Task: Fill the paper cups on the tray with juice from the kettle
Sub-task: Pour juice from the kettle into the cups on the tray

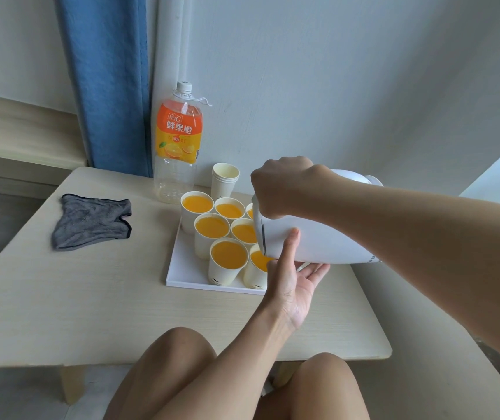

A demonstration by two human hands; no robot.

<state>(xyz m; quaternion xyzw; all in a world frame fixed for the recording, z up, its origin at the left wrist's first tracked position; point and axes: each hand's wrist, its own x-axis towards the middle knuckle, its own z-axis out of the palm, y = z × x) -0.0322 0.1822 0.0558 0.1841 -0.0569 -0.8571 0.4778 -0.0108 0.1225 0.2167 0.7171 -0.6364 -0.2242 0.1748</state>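
White and smooth-sided, a plastic kettle (318,237) tips nearly flat over paper cups of orange juice (229,262) on a flat white tray (182,268) — right hand (279,186) curled tight around its handle, left hand (294,283) cupped beneath, fingers spread, thumb against its wall — on a pale wood-grain table (91,298).
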